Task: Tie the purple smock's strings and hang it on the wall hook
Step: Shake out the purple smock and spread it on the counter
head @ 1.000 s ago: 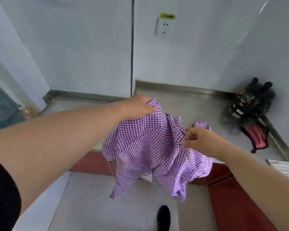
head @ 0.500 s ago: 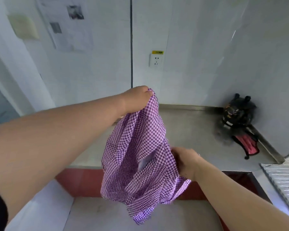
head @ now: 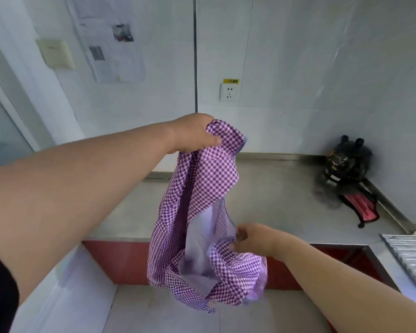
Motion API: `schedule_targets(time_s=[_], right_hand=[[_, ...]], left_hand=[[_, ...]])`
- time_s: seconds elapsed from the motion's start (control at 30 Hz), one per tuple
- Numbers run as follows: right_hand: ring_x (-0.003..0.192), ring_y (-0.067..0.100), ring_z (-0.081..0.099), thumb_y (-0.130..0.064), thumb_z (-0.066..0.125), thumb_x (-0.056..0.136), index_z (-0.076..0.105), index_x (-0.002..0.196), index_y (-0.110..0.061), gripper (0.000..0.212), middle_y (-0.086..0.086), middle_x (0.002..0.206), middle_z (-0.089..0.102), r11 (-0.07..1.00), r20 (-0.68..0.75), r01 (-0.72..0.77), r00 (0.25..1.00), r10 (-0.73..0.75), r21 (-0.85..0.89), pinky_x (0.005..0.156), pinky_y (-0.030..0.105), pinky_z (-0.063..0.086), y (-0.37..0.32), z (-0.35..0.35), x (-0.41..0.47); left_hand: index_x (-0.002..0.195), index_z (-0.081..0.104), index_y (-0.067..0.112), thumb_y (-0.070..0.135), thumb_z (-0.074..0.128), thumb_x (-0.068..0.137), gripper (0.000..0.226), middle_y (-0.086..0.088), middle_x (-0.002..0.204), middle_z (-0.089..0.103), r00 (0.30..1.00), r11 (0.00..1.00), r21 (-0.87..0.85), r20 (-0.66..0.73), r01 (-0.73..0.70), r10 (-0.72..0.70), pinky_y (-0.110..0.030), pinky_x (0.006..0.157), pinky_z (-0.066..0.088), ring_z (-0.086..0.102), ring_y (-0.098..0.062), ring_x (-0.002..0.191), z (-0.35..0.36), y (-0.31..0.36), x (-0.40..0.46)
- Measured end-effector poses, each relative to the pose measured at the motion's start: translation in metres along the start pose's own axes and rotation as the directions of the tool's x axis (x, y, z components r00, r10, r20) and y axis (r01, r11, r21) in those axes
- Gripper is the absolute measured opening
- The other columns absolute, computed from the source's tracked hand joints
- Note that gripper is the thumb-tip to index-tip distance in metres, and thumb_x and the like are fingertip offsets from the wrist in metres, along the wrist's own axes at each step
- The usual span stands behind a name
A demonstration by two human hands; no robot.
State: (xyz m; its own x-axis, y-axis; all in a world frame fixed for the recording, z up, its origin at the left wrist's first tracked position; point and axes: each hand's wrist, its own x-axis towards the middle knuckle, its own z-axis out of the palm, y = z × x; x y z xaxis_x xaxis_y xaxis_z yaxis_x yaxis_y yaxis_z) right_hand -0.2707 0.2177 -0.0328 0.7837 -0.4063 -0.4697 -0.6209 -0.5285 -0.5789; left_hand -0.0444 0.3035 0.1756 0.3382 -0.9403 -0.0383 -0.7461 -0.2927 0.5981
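The purple-and-white checked smock (head: 202, 212) hangs bunched in the air in front of a steel counter. My left hand (head: 192, 134) grips its top edge, raised at chest height. Lower and to the right, my right hand (head: 252, 239) pinches a fold of the cloth near its pale inner side. The smock's lower part dangles crumpled below both hands. I cannot make out its strings, and no wall hook is in view.
A steel counter (head: 286, 200) runs along the tiled wall, with a black bag (head: 346, 164) and a red cloth (head: 363, 210) in its right corner. A wall socket (head: 229, 92) and papers (head: 113, 46) are on the wall. A wire rack (head: 413, 255) sits at right.
My left hand has lifted the smock's top higher, so the cloth hangs longer. My right hand has dropped lower along the cloth. The view has tilted upward toward the wall.
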Motion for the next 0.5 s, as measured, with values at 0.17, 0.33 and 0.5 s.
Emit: schedule_targets(time_s=[0.17,0.33,0.5], right_hand=[[0.112,0.011,0.062,-0.041,0.083,0.084,0.061,0.125,-0.028,0.048,-0.008,0.128,0.065,0.991,-0.037,-0.032,0.999,0.037,0.132,0.108,0.037,0.05,0.013,0.018,-0.004],[0.147,0.026,0.04,-0.078,0.088,0.048,0.02,0.158,-0.028,0.138,-0.001,0.165,0.027,0.998,-0.034,-0.032,0.999,0.034,0.049,0.12,0.046,0.038,-0.006,0.041,-0.006],[0.139,0.027,0.05,-0.077,0.081,0.062,0.031,0.156,-0.025,0.118,-0.001,0.155,0.043,0.996,-0.052,0.038,0.998,-0.042,-0.084,0.114,0.047,0.046,-0.036,0.066,0.008]], left_hand=[[0.117,0.069,0.017,0.048,0.059,0.101,0.037,0.0,0.112,0.07,0.998,0.999,0.048,-0.059,0.011,-0.009,-0.037,0.093,0.055,0.067,-0.018,0.102,-0.01,-0.002,-0.008],[0.097,0.069,0.019,0.053,0.055,0.102,0.038,-0.003,0.105,0.073,0.993,0.998,-0.052,-0.103,0.043,-0.048,-0.036,0.087,0.056,0.069,-0.02,0.098,-0.015,-0.004,-0.01],[0.083,0.062,0.018,0.052,0.046,0.106,0.044,-0.004,0.093,0.071,0.974,0.991,-0.131,-0.223,0.013,-0.042,-0.037,0.087,0.053,0.067,-0.02,0.089,-0.019,0.004,-0.01]])
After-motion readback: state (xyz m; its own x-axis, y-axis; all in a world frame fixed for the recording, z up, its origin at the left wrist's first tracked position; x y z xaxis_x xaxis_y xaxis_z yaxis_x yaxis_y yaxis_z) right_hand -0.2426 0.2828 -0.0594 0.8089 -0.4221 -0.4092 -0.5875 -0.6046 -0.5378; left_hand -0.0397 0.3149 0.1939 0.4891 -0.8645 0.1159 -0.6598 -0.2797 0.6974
